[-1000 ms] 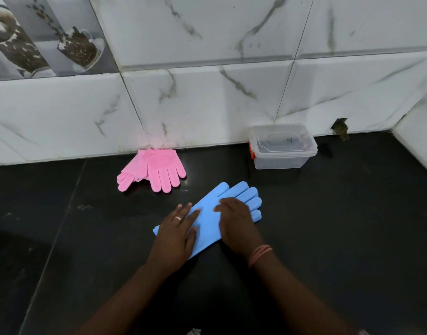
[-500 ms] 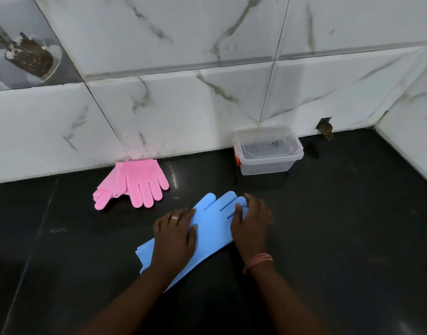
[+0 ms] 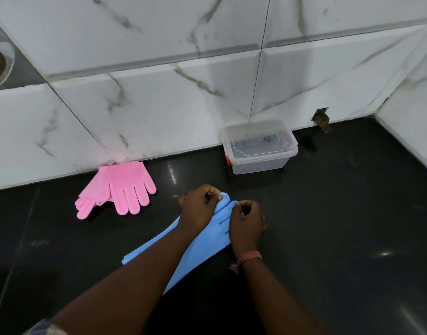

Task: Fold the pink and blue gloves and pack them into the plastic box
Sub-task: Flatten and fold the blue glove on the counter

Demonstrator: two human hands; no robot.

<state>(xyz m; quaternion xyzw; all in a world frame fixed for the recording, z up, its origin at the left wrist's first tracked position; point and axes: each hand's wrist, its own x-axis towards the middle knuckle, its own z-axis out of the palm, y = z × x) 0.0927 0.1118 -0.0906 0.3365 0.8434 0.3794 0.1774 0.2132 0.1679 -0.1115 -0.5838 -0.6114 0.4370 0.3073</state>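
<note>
The blue gloves [image 3: 207, 240] lie stacked and slanted on the black counter, cuffs toward me, fingertips toward the wall. My left hand [image 3: 199, 207] pinches the blue fingertips at the far end. My right hand [image 3: 247, 222] grips the fingertips beside it, on the right edge. My forearms hide part of the blue gloves. The pink gloves [image 3: 124, 187] lie flat at the left against the wall, fingers pointing toward me. The clear plastic box [image 3: 260, 163] stands open by the wall, behind and right of my hands.
A black stone counter [image 3: 340, 226] meets a white marble-tiled wall [image 3: 183, 97] at the back and on the right. A small brown object [image 3: 322, 120] sits by a hole in the wall, right of the box.
Both hands moved from lying flat on the blue gloves' palm area up to the fingertips and closed on them. The view shifted right and closer.
</note>
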